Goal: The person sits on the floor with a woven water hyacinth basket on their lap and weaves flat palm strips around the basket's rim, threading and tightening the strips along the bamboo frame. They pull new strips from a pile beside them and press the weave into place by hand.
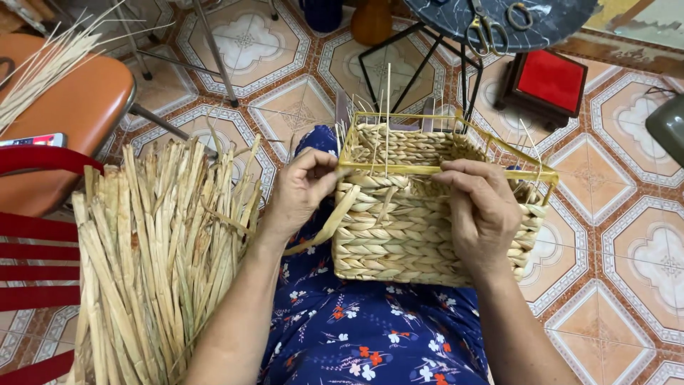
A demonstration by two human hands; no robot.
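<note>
I have the half-woven rectangular basket of braided straw-coloured fibre (420, 228) resting on my lap, against the blue floral fabric (370, 335), and the work sits at its top edge. My left hand (299, 192) is pinched narrow on a flat pale fibre strand (335, 217) just beside the near-left corner, while my right hand (484, 210) lies curled over the front wall, fingers pressing the yellow metal wire frame (427, 170) that rims the basket. To do this step well, I judge the strand should be drawn snug and flat around the wire, each wrap touching the last, with my right hand holding the frame steady so the braid below does not slacken. The woven rows look plump, ropy and dry; thin stiff stakes stand upright beyond my fingers. Well off my left hand stands a bundle of long dried flat leaves (157, 264), papery and ragged. Scissors (488, 32) lie on the dark marbled round table (563, 21) beyond the basket.
</note>
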